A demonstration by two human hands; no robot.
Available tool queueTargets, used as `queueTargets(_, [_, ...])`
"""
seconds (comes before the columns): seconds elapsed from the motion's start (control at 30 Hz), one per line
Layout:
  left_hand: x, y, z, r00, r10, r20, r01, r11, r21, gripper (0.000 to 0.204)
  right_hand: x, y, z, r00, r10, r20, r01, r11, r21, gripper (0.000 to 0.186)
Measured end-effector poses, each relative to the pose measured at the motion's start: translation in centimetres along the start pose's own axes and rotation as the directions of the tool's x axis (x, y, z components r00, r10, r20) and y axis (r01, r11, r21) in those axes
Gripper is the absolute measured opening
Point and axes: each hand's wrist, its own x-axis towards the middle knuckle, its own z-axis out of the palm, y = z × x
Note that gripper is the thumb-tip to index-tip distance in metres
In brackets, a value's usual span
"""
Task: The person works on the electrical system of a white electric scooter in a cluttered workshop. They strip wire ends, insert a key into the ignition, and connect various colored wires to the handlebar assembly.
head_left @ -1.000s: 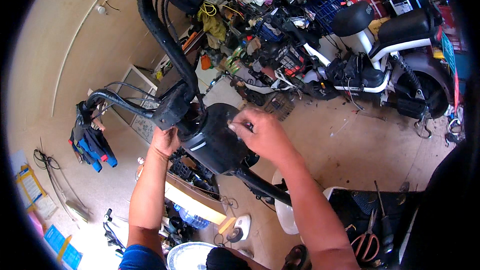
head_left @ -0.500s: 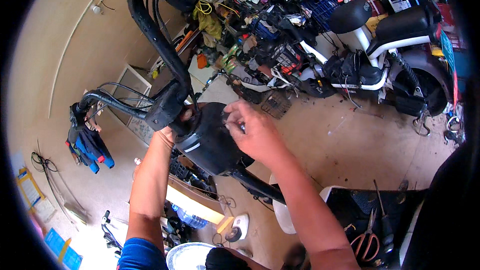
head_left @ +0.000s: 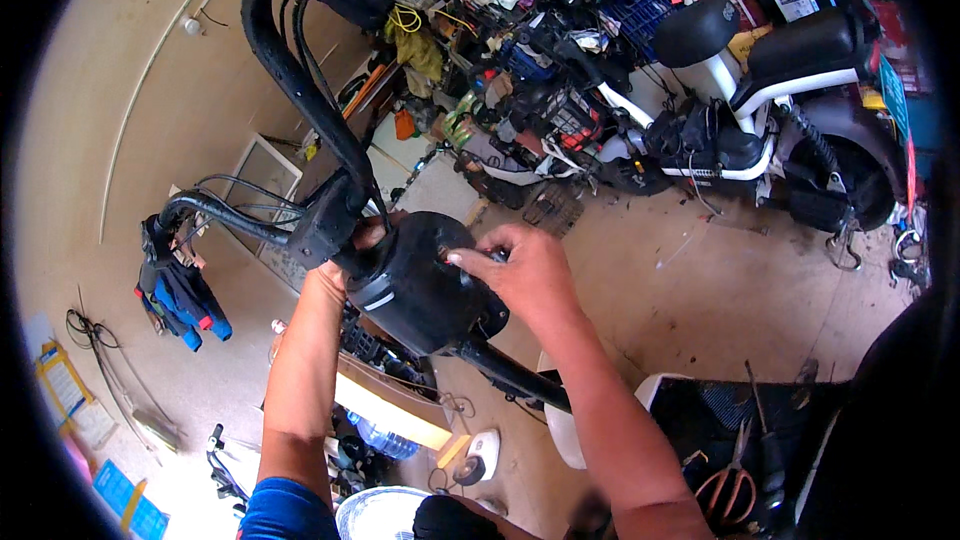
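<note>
A black rounded housing point(head_left: 425, 285) with a pale strip sits below the handlebar clamp point(head_left: 325, 230) of a scooter or e-bike. My left hand point(head_left: 369, 233) reaches round between clamp and housing. Only part of it shows there, closed against the housing; most of its fingers are hidden. At the housing's right side is my right hand point(head_left: 525, 265), with its thumb stretched to a small opening and its other fingers curled. A small shiny thing shows at those fingers, too small to name. The black handlebar point(head_left: 310, 80) rises above with cables alongside.
A white-framed scooter point(head_left: 740, 110) with black seats stands at the right. Clutter point(head_left: 520, 70) is heaped along the far side. Orange-handled scissors point(head_left: 728, 485) and a screwdriver point(head_left: 770, 450) lie on a black surface at lower right. Below the housing runs a black tube point(head_left: 515, 375).
My right hand has shifted slightly right and down, with its thumb now pointing at the housing's opening. The handlebar and housing have moved or turned slightly. My left hand stays at the housing.
</note>
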Motion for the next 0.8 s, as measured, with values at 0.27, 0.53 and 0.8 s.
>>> queueTargets(0.27, [-0.4,-0.2,-0.6,0.996,-0.012,-0.091,0.009,0.999,-0.035,0.055,-1.1,-0.6,-0.5,0.957,-0.288,0.027,0.285,0.955,0.084,0.039])
queueTargets(0.53, [-0.6,-0.4,0.6,0.999,-0.012,-0.035,0.012,1.000,-0.008,0.067,-0.9,0.7,0.2,0.996,-0.064,0.068,0.031,0.913,0.407,0.033])
queueTargets(0.8, [-0.7,-0.4,2.2,0.999,0.026,0.032,-0.030,0.989,0.144,0.092,-0.4,0.3,-0.5,0.848,-0.511,-0.141,0.522,0.851,0.056,0.026])
